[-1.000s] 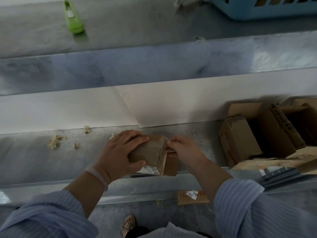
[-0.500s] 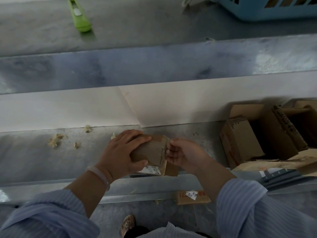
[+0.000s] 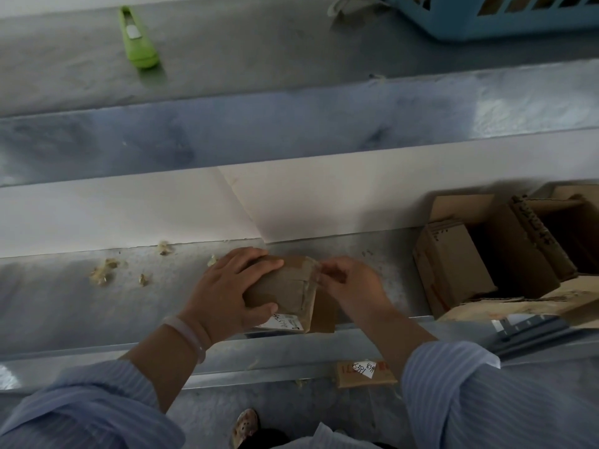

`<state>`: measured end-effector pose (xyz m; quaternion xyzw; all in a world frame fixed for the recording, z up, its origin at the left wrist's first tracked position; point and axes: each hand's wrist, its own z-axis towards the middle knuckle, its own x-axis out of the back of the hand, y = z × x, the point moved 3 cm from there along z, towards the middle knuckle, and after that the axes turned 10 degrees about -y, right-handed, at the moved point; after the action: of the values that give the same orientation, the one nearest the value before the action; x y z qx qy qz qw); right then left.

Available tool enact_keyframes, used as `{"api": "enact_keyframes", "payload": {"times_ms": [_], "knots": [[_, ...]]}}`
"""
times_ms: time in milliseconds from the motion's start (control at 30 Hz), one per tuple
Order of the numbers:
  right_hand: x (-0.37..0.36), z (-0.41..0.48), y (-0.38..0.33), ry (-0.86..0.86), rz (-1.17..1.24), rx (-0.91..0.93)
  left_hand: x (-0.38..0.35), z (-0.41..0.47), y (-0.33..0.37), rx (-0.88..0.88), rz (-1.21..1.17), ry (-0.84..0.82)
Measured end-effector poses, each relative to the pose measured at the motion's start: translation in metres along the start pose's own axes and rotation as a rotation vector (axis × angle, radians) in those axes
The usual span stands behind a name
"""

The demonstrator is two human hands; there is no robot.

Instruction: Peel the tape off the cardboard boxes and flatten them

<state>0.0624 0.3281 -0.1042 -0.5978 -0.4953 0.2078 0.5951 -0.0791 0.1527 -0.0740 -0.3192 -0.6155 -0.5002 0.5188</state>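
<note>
A small brown cardboard box (image 3: 285, 288) with a white label lies on the metal shelf (image 3: 81, 306) in front of me. My left hand (image 3: 227, 293) grips its left end, fingers over the top and thumb on the near side. My right hand (image 3: 351, 283) is at the box's right end, where its fingertips pinch a strip of clear tape (image 3: 316, 270) at the top corner. A loose flap hangs below the right end.
Several opened cardboard boxes (image 3: 453, 264) stand at the right on the shelf. Tape scraps (image 3: 103, 273) lie at the left. A green box cutter (image 3: 137, 38) and a blue basket (image 3: 505, 17) sit on the upper table. A labelled cardboard piece (image 3: 366, 372) lies on the floor.
My right hand has shifted from the box's end face up to its top right corner and now pinches the tape. My left hand keeps its hold.
</note>
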Motion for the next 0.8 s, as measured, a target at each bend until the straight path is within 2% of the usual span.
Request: {"api": "enact_keyframes", "payload": {"times_ms": [367,533,800], "knots": [[0.004,0.016,-0.005,-0.018,-0.449,0.214,0.000,0.000,0.001,0.018,-0.003,0.003],[0.006,0.026,-0.010,-0.069,-0.589,0.239,0.000,0.000,0.001,0.019,-0.006,-0.005],[0.006,0.032,-0.012,-0.023,-0.570,0.298,-0.001,-0.001,-0.001,0.010,-0.016,0.003]]}}
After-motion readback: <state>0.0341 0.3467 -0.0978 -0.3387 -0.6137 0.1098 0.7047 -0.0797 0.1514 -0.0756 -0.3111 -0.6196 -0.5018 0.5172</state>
